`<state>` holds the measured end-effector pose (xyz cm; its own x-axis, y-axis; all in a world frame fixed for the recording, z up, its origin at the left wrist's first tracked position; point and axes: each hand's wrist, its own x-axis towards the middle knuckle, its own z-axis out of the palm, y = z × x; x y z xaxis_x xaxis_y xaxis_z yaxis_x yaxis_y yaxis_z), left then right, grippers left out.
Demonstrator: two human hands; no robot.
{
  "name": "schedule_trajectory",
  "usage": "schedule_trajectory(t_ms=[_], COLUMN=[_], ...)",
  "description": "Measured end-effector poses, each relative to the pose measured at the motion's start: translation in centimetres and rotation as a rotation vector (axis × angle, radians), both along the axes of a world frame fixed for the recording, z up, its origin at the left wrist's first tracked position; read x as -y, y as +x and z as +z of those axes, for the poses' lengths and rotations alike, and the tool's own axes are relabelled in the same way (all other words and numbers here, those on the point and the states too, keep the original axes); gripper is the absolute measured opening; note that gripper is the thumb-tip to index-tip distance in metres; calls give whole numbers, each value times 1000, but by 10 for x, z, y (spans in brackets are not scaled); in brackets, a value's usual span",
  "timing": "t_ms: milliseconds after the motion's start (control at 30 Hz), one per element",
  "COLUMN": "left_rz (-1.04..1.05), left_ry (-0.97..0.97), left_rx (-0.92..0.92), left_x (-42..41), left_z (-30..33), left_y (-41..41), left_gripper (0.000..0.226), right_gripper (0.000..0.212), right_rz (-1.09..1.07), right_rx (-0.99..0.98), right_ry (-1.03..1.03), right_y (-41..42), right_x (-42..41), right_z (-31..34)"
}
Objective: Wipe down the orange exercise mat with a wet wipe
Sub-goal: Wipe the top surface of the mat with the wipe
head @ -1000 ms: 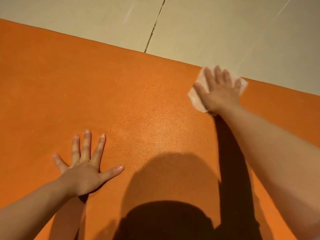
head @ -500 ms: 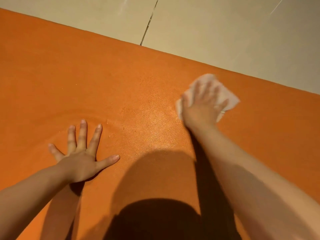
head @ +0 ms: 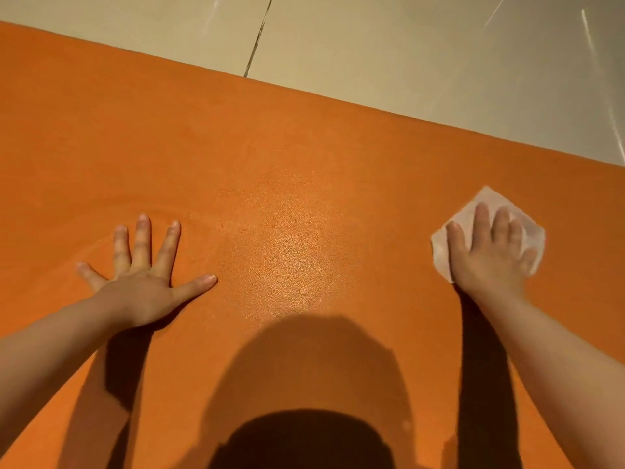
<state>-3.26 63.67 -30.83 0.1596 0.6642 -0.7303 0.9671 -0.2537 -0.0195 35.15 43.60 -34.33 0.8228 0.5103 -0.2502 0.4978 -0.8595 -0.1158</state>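
The orange exercise mat point(head: 270, 157) fills most of the view, with a damp sheen in its middle. My right hand point(head: 487, 255) lies flat with straight fingers on a white wet wipe point(head: 490, 201), pressing it onto the mat at the right. The wipe's edges show around the fingers and thumb. My left hand point(head: 142, 279) rests flat on the mat at the left, fingers spread wide, holding nothing.
Beige floor tiles point(head: 372, 45) with a dark grout line point(head: 258, 38) lie beyond the mat's far edge. My head and arms cast a dark shadow point(head: 304, 401) over the near part of the mat.
My right hand slid the wipe from the mat's far edge toward me, then out to the right. My left hand stayed planted on the mat.
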Motion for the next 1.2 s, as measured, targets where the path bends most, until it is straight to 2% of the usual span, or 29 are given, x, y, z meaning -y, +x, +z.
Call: schedule_trajectory(t_ms=[133, 200, 333, 500, 600, 667, 733, 800, 900, 1000, 1133, 1200], left_rz=[-21, -23, -16, -26, -63, -96, -163, -255, -353, -428, -462, -465], left_ry=[57, 146, 348, 437, 462, 466, 466, 464, 433, 400, 395, 411], left_rx=[48, 123, 338, 453, 495, 516, 543, 562, 545, 503, 510, 527], left_x=[5, 10, 29, 49, 59, 68, 78, 88, 100, 113, 128, 136], left_z=[-3, -7, -12, -16, -17, -17, -16, -15, -13, -12, -6, -2], left_y=[-5, -11, -34, -55, -58, -59, -61, -66, -78, -91, -106, -111], left_gripper=[98, 99, 89, 75, 65, 62, 57, 54, 53, 54, 54, 54], right_gripper=[72, 74, 74, 74, 70, 68, 71, 72, 70, 74, 75, 73], right_rz=[-214, -216, 135, 602, 815, 859, 766, 562, 231, 3, -125, -80], right_rx=[-26, -36, -11, -52, -48, -55, -11, 44, 36, 32, -31, -59], right_ry=[16, 3, 29, -1, -24, 3, 41, 55, -62, -83, -49, -27], right_y=[-11, -31, -108, -222, -241, -224, -191, -152, -97, -73, -101, -126], right_x=[19, 1, -44, -66, -59, -48, -29, 0, 59, 118, 138, 119], right_z=[-5, -7, -11, -10, -7, -6, -9, -11, -6, 3, 1, 2])
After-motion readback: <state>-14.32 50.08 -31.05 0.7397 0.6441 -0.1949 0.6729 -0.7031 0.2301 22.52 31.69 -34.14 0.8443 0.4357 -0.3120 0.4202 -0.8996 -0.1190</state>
